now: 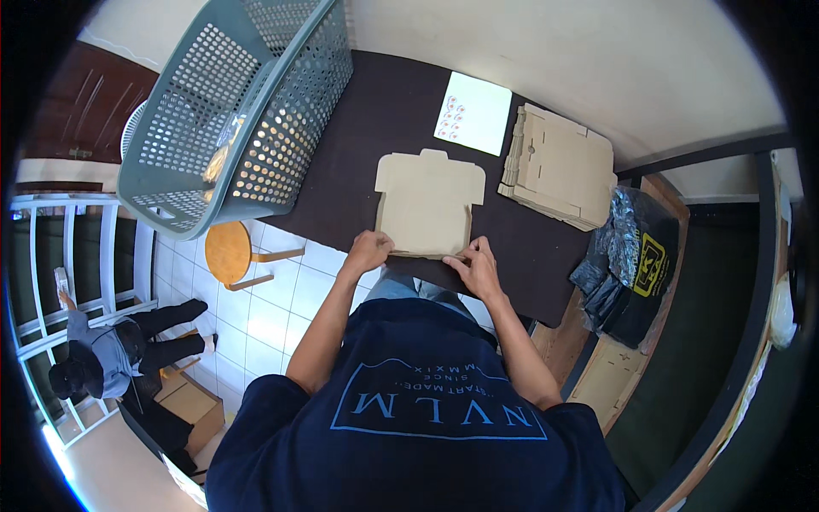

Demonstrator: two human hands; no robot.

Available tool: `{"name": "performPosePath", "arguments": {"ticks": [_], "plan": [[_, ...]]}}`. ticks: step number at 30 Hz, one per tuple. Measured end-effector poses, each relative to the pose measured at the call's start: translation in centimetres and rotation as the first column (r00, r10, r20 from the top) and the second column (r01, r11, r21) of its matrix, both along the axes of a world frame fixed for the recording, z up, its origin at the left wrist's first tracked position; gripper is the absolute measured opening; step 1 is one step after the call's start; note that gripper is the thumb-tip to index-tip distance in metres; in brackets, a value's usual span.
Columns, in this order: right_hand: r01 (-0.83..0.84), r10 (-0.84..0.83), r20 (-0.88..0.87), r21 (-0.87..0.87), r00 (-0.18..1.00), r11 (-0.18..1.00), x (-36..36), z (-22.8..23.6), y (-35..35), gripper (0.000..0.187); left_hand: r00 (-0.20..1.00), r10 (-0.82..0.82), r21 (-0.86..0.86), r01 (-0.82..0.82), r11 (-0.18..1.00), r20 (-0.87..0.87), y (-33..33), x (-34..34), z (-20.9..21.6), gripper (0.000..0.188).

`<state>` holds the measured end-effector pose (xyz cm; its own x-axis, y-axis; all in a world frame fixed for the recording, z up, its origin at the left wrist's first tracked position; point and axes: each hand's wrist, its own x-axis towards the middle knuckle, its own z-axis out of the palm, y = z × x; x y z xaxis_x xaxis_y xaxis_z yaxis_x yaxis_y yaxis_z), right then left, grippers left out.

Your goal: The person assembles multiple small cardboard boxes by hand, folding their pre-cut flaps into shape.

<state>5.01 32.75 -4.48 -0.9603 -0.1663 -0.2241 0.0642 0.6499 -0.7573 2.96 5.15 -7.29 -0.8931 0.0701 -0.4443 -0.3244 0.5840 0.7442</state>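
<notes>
A brown cardboard box lies in front of me on the dark table, its flat lid panel with side flaps and a tab folded back toward the far side. Its low side walls stand up. My left hand pinches the near left corner, fingers curled over the edge. At the near right corner, my right hand grips the front wall between thumb and fingers. Parts of both near corners are hidden behind my fingers.
A stack of flat cardboard boxes and a sheet of sticker-like red marks lie on the dark table. A grey-green perforated basket stands left, black plastic bags right. A wooden stool and a seated person are at left.
</notes>
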Motion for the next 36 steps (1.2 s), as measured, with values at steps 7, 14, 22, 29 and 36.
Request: {"name": "performPosePath", "arguments": {"ticks": [7, 14, 22, 29, 36], "plan": [[0.187, -0.192, 0.021, 0.145, 0.981, 0.972, 0.6, -0.4, 0.6, 0.034, 0.983, -0.181, -0.141, 0.184, 0.973, 0.036, 2.5, 0.7, 1.4, 0.035], [0.055, -0.041, -0.174, 0.075, 0.984, 0.996, 2.2, -1.0, 1.2, 0.031, 0.995, -0.057, -0.173, 0.042, 0.984, -0.084, 3.2, 1.6, -0.4, 0.030], [0.076, -0.080, 0.089, 0.050, 0.993, 0.996, 0.8, -0.4, 2.1, 0.018, 0.988, -0.092, -0.055, 0.086, 0.995, -0.124, 3.5, 2.1, 0.8, 0.026], [0.002, -0.014, 0.111, 0.110, 0.994, 0.994, 0.5, -1.0, 2.4, 0.019, 0.973, -0.225, -0.133, 0.216, 0.967, -0.053, 3.5, 1.2, 2.1, 0.029], [0.117, -0.125, 0.046, 0.146, 0.991, 0.982, 1.0, -1.6, 1.9, 0.018, 0.939, -0.288, -0.511, 0.158, 0.845, -0.186, 7.4, 1.1, 4.9, 0.027]]}}
